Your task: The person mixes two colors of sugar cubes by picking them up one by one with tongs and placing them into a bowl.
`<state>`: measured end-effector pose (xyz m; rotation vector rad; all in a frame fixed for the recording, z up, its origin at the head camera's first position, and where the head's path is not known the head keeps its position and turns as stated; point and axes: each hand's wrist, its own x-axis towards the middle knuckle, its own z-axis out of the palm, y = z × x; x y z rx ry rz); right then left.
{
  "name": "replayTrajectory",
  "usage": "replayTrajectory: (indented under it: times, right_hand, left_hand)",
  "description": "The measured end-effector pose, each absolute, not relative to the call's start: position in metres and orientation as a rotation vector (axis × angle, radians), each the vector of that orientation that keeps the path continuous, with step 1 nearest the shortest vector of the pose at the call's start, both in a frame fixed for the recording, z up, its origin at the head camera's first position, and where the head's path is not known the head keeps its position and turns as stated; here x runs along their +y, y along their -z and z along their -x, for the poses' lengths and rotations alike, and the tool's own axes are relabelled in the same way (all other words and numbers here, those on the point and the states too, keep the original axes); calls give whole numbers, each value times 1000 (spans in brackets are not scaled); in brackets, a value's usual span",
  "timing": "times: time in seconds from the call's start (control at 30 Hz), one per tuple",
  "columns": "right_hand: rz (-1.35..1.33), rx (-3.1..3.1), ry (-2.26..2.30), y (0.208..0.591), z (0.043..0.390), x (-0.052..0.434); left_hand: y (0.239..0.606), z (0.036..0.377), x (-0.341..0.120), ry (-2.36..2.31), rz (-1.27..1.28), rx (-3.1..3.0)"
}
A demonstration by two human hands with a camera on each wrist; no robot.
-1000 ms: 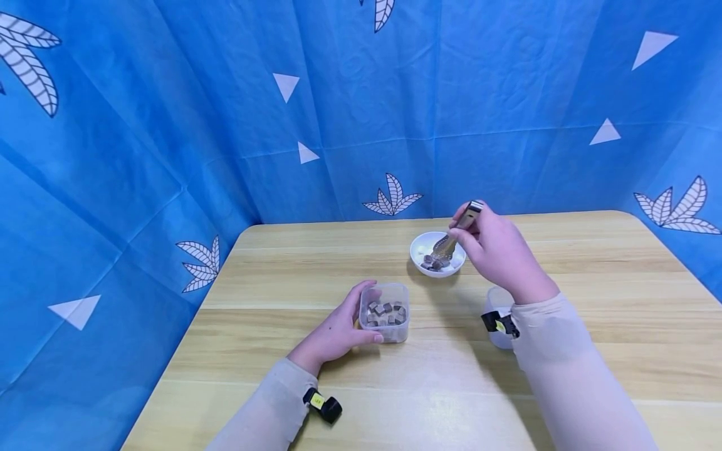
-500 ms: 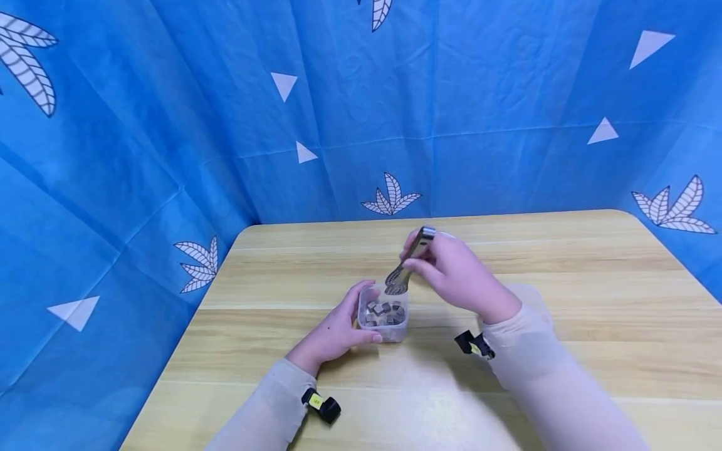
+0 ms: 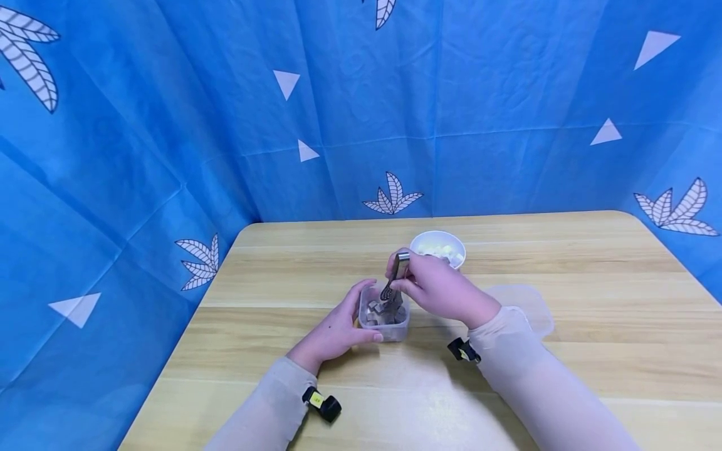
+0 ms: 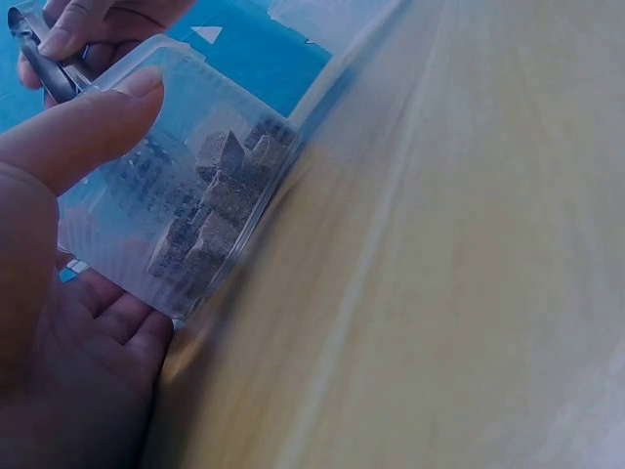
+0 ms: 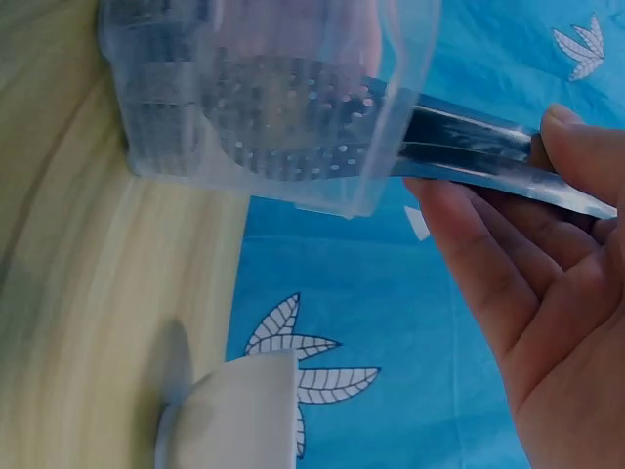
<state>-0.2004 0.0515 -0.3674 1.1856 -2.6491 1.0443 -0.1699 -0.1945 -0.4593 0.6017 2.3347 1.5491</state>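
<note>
My left hand [image 3: 336,329] grips a clear plastic food container [image 3: 389,334] standing on the table, thumb on its near wall and fingers round its side. Several small brownish-grey cubes [image 4: 229,195] lie in its bottom. Metal food tongs [image 3: 400,264] are in my right hand [image 3: 445,288], pinched between thumb and fingers. Their perforated heads [image 5: 293,112] reach down inside the container, among the cubes in the head view. What lies between the heads cannot be told.
Behind my right hand is a white bowl [image 3: 433,236] with pale and some darker pieces, its front partly hidden. A translucent lid [image 3: 530,307] lies at the right, partly under my right sleeve. A blue patterned cloth [image 3: 338,94] hangs behind the wooden table [image 3: 293,263].
My right hand has brought the tongs from the bowl leftward and nearer, then down into the container. My left hand has stayed in place on the container.
</note>
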Motion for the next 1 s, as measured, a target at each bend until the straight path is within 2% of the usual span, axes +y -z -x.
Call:
replayTrajectory:
  times: [0.63,1.0]
  right_hand:
    - [-1229,-2647,-955,377,204,52]
    - [-1143,-2536,-1193,354,202,66]
  left_hand:
    - [462,172,-195,-1547,-607,2334]
    - [462,173,-195,-1561,-611,2322]
